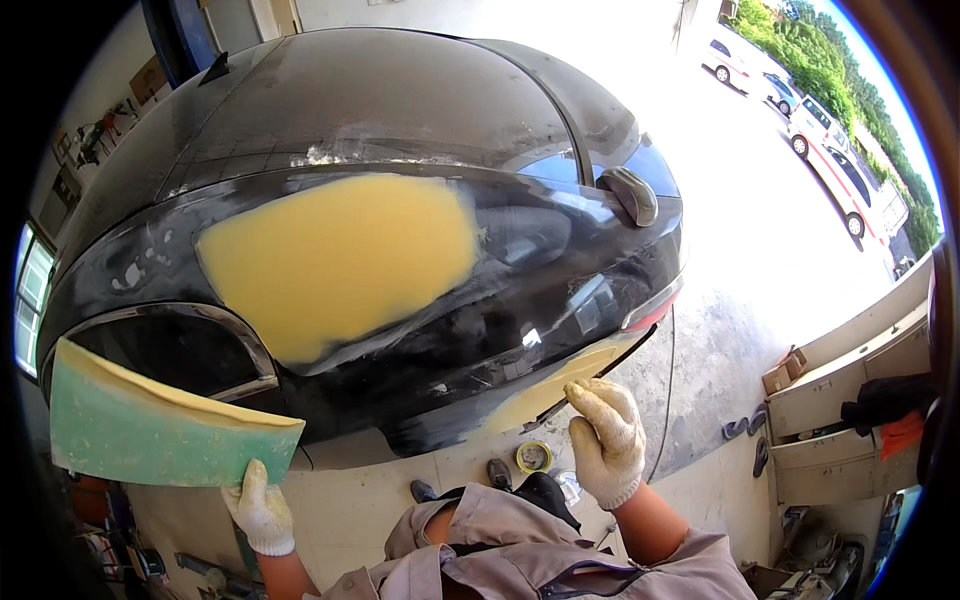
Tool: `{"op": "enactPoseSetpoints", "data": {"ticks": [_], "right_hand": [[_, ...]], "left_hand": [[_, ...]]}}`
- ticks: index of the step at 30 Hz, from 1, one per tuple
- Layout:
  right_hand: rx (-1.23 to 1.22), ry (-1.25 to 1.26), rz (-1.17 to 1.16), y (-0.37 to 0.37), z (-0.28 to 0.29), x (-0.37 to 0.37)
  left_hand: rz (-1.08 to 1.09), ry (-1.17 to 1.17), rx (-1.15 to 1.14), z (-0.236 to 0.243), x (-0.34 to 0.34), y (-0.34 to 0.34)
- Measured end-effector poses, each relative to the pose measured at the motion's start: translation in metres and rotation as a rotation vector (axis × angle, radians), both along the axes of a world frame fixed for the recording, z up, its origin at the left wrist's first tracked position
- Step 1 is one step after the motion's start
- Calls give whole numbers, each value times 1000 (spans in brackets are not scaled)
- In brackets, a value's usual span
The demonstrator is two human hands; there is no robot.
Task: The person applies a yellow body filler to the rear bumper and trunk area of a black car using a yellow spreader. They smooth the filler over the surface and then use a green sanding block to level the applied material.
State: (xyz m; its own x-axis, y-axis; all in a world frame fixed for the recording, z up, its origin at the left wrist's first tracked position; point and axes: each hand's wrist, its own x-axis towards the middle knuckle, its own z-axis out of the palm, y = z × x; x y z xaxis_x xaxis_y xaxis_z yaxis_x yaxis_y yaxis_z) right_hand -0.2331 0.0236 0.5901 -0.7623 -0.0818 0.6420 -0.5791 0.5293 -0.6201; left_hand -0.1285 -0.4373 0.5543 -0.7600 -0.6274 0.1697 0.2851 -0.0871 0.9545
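Presently my left hand [260, 508], in a white knit glove, grips the lower right corner of a green board [160, 425], fingers closed on its edge. I hold the board flat-faced toward me, low and to the left, in front of the car [400, 120]. Its upper edge carries a strip of yellow filler, and pale smears speckle its green face.

My right hand [605, 440], also gloved, is raised at the car's lower edge. Its fingers are curled in loosely, fingertips [580, 392] touching or just beside a yellow-filled strip [560, 385] along the bottom of the panel. I cannot tell whether that hand has hold of anything.

The car is black, its paint dulled and scuffed. A large yellow patch [335, 260] of filler covers the middle of the panel, above and between my two hands. A chrome-trimmed opening [180, 350] sits at the left, partly behind the board. A door handle [632, 192] lies upper right of the patch.

On the floor below the car, near my right hand, stands a small round tin [534, 457] with a yellow rim. A beige cabinet [850, 420] stands at the right, with dark and orange cloth on it. White vehicles [835, 150] are parked outside in sunlight.
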Motion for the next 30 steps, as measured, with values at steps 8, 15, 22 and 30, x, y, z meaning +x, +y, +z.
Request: {"op": "enactPoseSetpoints", "data": {"ticks": [8,15,22,30], "right_hand": [[-684,-858,-43,31,-140,10],[-692,-1008,78,30,-181,32],[-718,-1048,-66,-5,-207,92],[-385,-1220,-76,-97,-249,204]], "left_hand": [[4,-26,113,3,-22,57],[32,-15,154,0,4,51],[-54,-136,170,-27,54,16],[-88,-248,279,-106,155,-78]]}}
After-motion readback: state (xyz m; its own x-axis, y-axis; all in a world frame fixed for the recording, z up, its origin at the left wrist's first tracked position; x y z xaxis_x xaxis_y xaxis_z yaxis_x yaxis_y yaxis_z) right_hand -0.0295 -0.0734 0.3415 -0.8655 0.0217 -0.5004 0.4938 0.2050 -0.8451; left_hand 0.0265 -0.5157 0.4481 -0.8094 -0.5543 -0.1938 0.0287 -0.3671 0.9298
